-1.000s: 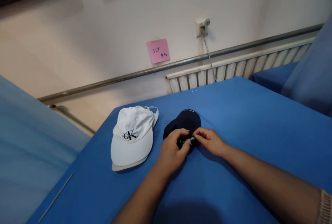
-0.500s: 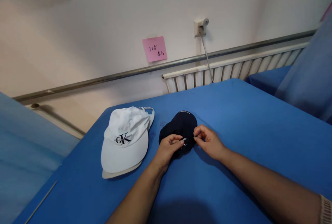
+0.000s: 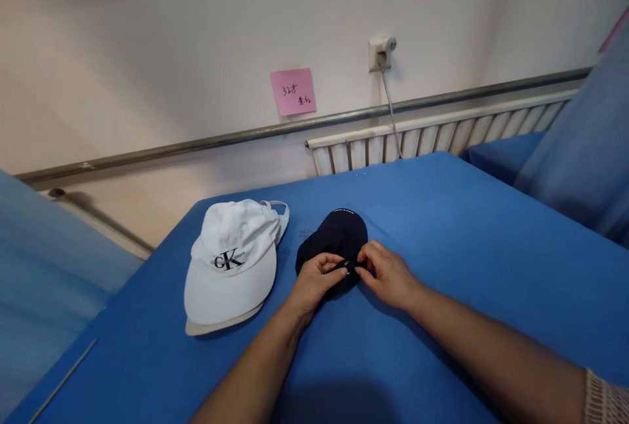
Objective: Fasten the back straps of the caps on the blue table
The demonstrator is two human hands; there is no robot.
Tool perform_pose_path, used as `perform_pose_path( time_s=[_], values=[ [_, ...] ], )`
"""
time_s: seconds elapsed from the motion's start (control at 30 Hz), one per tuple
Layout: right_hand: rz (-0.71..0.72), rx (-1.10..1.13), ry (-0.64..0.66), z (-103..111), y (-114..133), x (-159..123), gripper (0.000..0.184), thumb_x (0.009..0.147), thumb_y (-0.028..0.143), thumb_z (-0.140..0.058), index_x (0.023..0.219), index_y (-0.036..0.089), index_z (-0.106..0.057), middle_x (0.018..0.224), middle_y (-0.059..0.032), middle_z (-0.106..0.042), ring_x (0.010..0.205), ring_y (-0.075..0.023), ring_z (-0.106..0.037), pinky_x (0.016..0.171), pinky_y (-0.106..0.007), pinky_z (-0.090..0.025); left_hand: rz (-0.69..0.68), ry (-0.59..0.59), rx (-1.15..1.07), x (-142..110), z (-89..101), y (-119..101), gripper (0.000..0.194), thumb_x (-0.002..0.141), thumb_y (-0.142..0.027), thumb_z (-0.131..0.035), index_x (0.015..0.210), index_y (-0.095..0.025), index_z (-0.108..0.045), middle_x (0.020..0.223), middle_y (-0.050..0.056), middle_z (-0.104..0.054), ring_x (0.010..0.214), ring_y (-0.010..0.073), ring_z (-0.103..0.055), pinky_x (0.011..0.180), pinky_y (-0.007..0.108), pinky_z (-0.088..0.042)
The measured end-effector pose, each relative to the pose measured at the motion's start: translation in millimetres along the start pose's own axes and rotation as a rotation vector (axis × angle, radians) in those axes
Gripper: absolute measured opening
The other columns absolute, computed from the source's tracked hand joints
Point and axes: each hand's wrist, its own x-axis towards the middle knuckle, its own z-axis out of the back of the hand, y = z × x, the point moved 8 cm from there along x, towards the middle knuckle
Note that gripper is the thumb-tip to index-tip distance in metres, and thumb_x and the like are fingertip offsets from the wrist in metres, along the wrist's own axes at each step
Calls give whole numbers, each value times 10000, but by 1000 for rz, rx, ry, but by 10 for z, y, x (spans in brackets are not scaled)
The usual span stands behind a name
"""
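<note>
A black baseball cap [image 3: 328, 238] lies on the blue table, its brim pointing away from me and its back strap facing me. My left hand [image 3: 317, 280] pinches the strap near a small shiny buckle [image 3: 348, 267] between thumb and fingers. From the other side, my right hand [image 3: 386, 273] pinches the strap's dark end close to the buckle. The fingertips of both hands nearly meet there and partly cover the strap. To the left, apart from my hands, rests a white cap [image 3: 236, 247] with black "CK" lettering, and a beige brim edge shows beneath its own.
The blue table [image 3: 442, 214] reaches back to a radiator [image 3: 442, 135] and a metal rail [image 3: 221, 140] along the wall. A pink note [image 3: 293, 92] and a socket with a plugged-in cord [image 3: 381, 56] are above. Blue curtains [image 3: 44, 293] hang at both sides.
My right hand has moved left, closer to my left hand and the buckle, still pinching the strap end. The view has shifted slightly; the white cap stays in place.
</note>
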Motion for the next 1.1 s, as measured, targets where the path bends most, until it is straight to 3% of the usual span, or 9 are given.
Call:
perform_pose_path(
  time_s=[0.33,0.53,0.8,1.1],
  values=[
    [6,29,23,-35,-41,2,58,859,201,-562,888,221,-517,886,-4,-542,660,-111,-511,626,-264,-398,-6,-4,26,-4,-10,-10,364,625,-285,-811,903,-142,-624,756,3,-656,633,97,-572,596,207,-400],
    [45,44,6,-39,-37,3,129,864,134,-522,959,220,-507,921,-11,-543,747,-128,-541,683,-268,-425,-34,10,41,-12,-8,-42,389,634,-314,-813,932,-149,-625,759,-9,-638,636,90,-549,588,198,-393],
    [12,-65,1,-63,-48,5,113,851,140,-510,939,210,-504,926,-15,-541,685,-116,-523,650,-263,-405,-29,-23,7,7,29,-59,319,743,-419,-696,893,-139,-676,772,17,-649,680,113,-555,610,207,-406],
    [68,-71,-93,123,19,12,118,800,113,-487,874,206,-481,867,-13,-536,718,-136,-521,672,-266,-404,-26,-111,-14,22,75,-1,313,659,-352,-760,861,-138,-653,628,-30,-579,548,78,-473,523,189,-333]
  ],
)
